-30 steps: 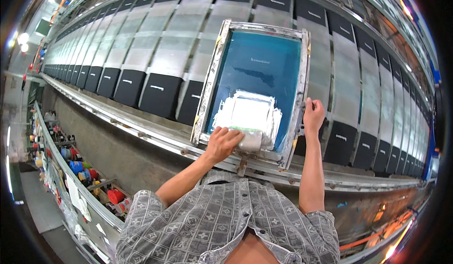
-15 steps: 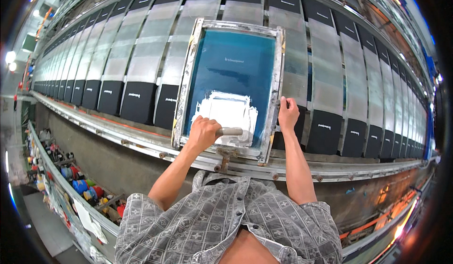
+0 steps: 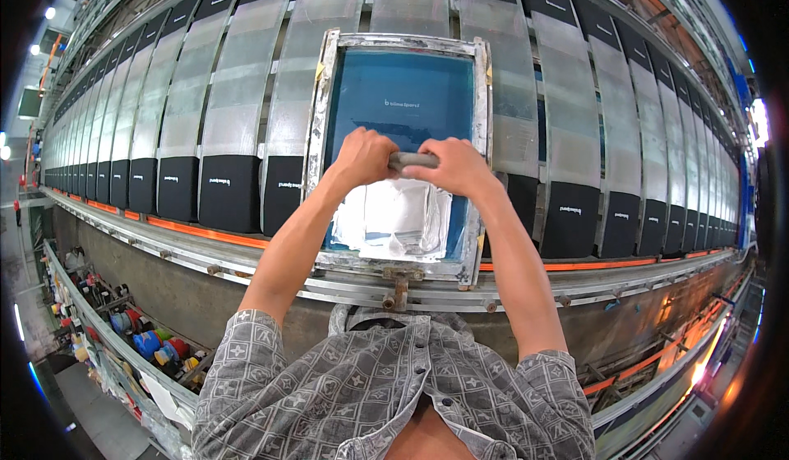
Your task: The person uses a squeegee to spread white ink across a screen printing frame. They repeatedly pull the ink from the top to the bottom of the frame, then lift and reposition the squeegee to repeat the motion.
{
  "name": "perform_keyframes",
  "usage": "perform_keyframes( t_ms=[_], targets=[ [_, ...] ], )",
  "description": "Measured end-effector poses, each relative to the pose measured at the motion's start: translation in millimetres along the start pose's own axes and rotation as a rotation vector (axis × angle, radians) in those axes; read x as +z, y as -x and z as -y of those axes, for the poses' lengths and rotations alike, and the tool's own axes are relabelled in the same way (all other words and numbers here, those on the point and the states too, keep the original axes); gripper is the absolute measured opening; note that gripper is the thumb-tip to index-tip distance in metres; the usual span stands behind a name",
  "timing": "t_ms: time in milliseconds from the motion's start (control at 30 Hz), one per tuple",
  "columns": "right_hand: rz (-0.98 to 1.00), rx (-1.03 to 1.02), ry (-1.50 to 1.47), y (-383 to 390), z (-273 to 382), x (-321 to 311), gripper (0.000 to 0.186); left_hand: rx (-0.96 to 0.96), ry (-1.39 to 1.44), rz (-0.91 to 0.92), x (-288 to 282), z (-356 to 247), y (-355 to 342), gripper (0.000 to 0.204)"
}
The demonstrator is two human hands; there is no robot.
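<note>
A screen-printing frame (image 3: 482, 131) with worn metal sides lies over the row of boards in front of me. Its blue mesh (image 3: 403, 73) carries a small white logo near the middle. White ink (image 3: 382, 213) is spread over the near half of the mesh. Both my hands grip a squeegee (image 3: 413, 161) with a grey handle, across the middle of the screen at the far edge of the ink. My left hand (image 3: 364, 157) is closed round its left end and my right hand (image 3: 457, 166) round its right end. The squeegee's lower edge is hidden by my hands.
Long pale boards with black fabric pieces (image 3: 228, 195) at both ends run in a row to either side. A metal rail (image 3: 271, 277) passes along the near side, with a bracket (image 3: 400, 287) under the frame. Colourful containers (image 3: 148, 343) stand at lower left.
My right hand has left the frame's right side and taken hold of the squeegee. My left hand has moved the squeegee away from me, from the near end to mid-screen.
</note>
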State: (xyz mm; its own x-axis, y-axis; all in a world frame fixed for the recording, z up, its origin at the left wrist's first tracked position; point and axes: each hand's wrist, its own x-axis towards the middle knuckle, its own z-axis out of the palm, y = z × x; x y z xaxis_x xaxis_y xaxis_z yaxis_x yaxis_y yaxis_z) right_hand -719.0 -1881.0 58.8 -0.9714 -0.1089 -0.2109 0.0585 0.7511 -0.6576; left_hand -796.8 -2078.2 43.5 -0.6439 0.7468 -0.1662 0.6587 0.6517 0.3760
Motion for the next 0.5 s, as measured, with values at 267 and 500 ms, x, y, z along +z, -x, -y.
perform_keyframes(
  t_ms=[267,500],
  targets=[
    [0.206,-0.089,0.312,64.8,13.5,70.8,0.024,0.070,0.024,-0.026,47.7,-28.4,90.5,0.017],
    [-0.025,-0.178,0.367,0.5,-7.9,28.7,0.019,0.081,-0.074,-0.121,3.3,-10.2,11.5,0.020]
  ],
)
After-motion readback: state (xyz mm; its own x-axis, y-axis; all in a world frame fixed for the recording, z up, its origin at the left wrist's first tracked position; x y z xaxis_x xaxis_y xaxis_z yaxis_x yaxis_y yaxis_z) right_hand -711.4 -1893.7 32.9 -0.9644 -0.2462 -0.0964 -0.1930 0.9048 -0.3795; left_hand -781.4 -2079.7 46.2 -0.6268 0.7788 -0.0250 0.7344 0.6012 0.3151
